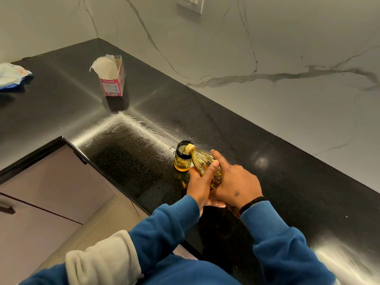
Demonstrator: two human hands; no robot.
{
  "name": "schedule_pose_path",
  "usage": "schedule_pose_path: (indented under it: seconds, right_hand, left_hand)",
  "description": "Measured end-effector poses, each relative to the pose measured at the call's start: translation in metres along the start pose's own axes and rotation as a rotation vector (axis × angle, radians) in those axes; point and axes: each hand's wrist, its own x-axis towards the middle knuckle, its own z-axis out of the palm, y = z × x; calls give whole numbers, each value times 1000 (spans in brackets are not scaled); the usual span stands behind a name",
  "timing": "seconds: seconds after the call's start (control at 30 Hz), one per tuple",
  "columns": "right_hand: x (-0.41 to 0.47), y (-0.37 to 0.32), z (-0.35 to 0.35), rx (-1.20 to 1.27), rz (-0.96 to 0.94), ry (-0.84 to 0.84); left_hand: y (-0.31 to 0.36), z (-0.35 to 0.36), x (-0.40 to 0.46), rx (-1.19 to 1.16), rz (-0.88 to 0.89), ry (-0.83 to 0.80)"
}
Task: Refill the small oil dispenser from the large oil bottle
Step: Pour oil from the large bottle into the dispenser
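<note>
Small oil dispenser [182,159] is stood on the black counter [127,161] just right of frame centre, partly filled with yellow oil. Large oil bottle [205,165] is tipped over it, neck at the rim, clamped by left hand [200,187] and right hand [234,183] together. Spill is judged likely if tilt is overdone or neck slips off the narrow mouth; dispenser is held by nothing, so a nudge may topple it. An opened carton [112,79] is seen upper left, well apart
</note>
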Motion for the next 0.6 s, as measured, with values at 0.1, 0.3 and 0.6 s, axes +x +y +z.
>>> schedule_pose_path:
  seconds: [0.1, 0.3, 0.6]
  right_hand:
    - [0, 0, 0, -1, 0, 5]
    - [0, 0, 0, -10, -14, 1]
    - [-1, 0, -2, 1, -5, -3]
  left_hand:
    - [0, 0, 0, -8, -7, 9]
    - [0, 1, 0, -13, -11, 17]
    - [-2, 0, 4, -12, -2, 33]
